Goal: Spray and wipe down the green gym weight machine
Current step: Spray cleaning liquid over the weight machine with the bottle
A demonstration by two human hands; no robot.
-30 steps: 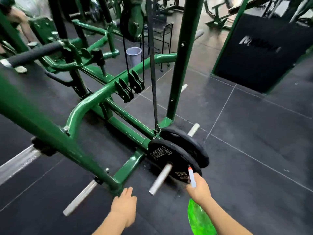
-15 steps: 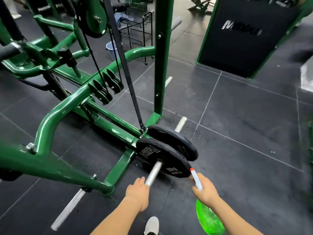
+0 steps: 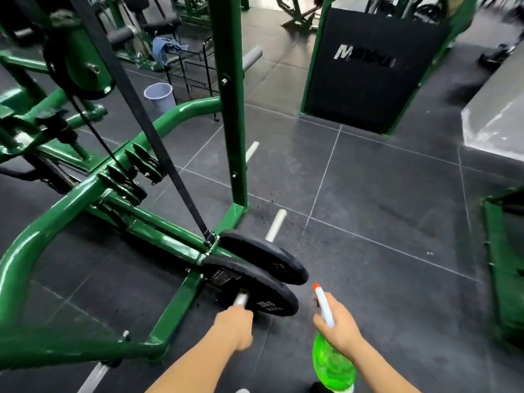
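Left hand [image 3: 235,324] now moved forward onto peg [image 3: 241,298], fingers curled around its near end. Peg axis running away toward plate [image 3: 255,285] on green machine [image 3: 170,245]. Right hand [image 3: 338,326] gripping bottle [image 3: 333,364], nozzle aimed forward beside plate.

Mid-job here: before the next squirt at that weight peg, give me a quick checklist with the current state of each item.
1. Spray bottle held in right hand: ok.
2. Nozzle aimed toward the weight plates: ok, it tips up and slightly left.
3. Left hand grip on the metal peg: ok, but it sits close to the spray path.
4. Wiping cloth in hand: not ok, none visible.
5. Liquid left in the bottle: cannot tell, blurred.
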